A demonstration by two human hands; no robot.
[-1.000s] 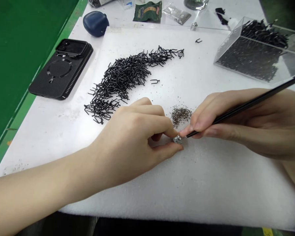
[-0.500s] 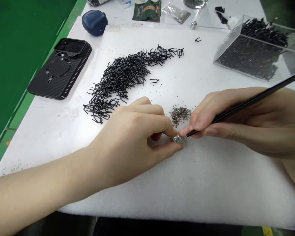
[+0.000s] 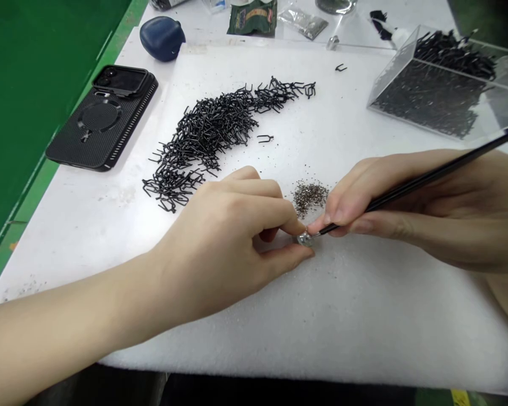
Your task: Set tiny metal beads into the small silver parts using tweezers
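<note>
Between the thumb and index finger of my left hand (image 3: 237, 242) is a small, shiny, silvery piece (image 3: 304, 239), pinched down against the white foam sheet (image 3: 342, 338). My right hand (image 3: 423, 208) grips a slim black-handled tool (image 3: 440, 170) like a pen, its metal tip at the silvery piece. Whether that tip is a brush or a driver I cannot make out. Just beyond the fingertips lies a small heap of tiny dark, glinting grains (image 3: 310, 195). Past my left hand spreads a long pile of black forked pieces (image 3: 220, 127), with one loose forked piece (image 3: 265, 138) beside it.
A clear box (image 3: 432, 101) of black pieces stands at the far right. On the left lie a black phone (image 3: 101, 118) and a dark blue case (image 3: 163, 38). Along the back are a green packet (image 3: 252, 18) and a clear bag (image 3: 303, 21).
The tool's rear end has dipped slightly in my right hand, and a little more of its metal tip shows. My left hand keeps its pinch on the silvery piece.
</note>
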